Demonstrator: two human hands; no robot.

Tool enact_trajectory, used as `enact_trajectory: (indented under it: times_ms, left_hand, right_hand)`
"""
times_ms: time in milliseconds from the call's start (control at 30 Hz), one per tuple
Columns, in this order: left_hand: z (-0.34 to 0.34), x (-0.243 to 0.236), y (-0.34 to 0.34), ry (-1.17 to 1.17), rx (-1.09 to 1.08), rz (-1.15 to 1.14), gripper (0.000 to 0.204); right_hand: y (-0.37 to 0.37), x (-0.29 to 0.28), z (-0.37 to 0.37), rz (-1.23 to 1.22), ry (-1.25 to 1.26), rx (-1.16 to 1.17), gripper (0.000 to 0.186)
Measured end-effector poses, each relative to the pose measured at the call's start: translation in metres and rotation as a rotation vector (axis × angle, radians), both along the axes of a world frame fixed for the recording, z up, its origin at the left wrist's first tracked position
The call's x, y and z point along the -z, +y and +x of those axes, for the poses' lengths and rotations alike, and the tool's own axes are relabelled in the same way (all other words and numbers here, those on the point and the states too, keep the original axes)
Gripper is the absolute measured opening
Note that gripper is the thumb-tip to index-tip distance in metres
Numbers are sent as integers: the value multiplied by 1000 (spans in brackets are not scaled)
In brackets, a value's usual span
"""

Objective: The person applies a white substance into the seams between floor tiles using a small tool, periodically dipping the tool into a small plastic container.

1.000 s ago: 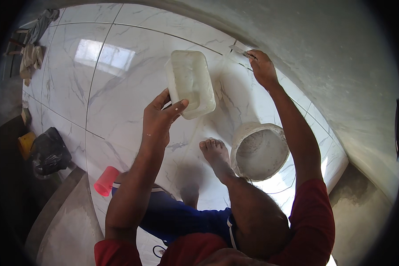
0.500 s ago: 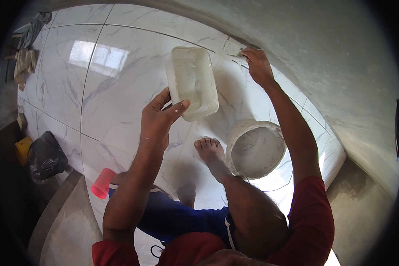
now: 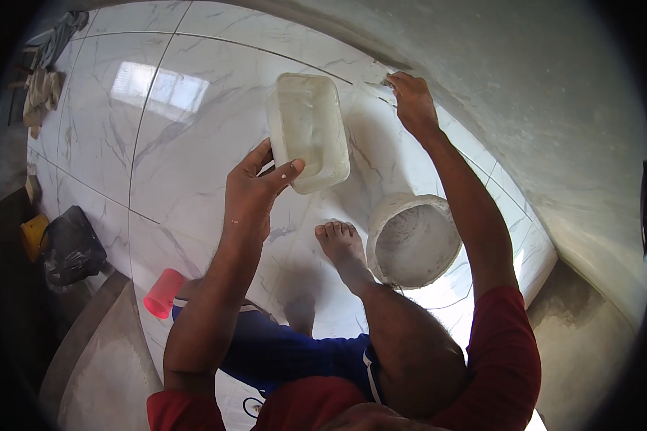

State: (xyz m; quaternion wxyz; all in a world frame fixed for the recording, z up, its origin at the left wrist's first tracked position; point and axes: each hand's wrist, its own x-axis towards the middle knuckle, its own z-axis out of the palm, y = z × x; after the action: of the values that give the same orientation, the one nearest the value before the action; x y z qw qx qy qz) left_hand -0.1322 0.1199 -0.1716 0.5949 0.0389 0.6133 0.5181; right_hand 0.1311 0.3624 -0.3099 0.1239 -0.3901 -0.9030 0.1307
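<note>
My left hand [image 3: 259, 183] grips a pale, translucent rectangular tub [image 3: 309, 122] by its near left edge, thumb over the rim, and holds it above the white marble-patterned tiles [image 3: 180, 172]; some pale liquid or residue seems to be inside. My right hand [image 3: 413, 104] is closed on a metal scraper [image 3: 376, 89], its flat blade at a tile joint near the foot of the wall. A round, crusted bucket [image 3: 413, 244] stands below my right forearm, beside my bare foot [image 3: 338, 241].
A grey plastered wall [image 3: 525, 100] runs along the upper right. At left lie a pink cup [image 3: 162, 293], a black plastic bag [image 3: 72, 244], a yellow container [image 3: 32, 237] and cloths [image 3: 43, 100]. A concrete ledge [image 3: 97, 337] is at lower left, another [image 3: 575, 330] at lower right.
My right hand has moved slightly up and left with the scraper along the wall's foot. The view has shifted a little; my left hand still holds the tub.
</note>
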Motion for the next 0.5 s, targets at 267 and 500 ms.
enact_trajectory:
  times_ms: [267, 500]
  left_hand:
    - [1, 0, -2, 15, -37, 1, 72]
    - [2, -1, 1, 9, -10, 6, 71]
  right_hand:
    - [-17, -4, 1, -53, -7, 22, 33]
    - [-24, -17, 17, -51, -9, 56, 33]
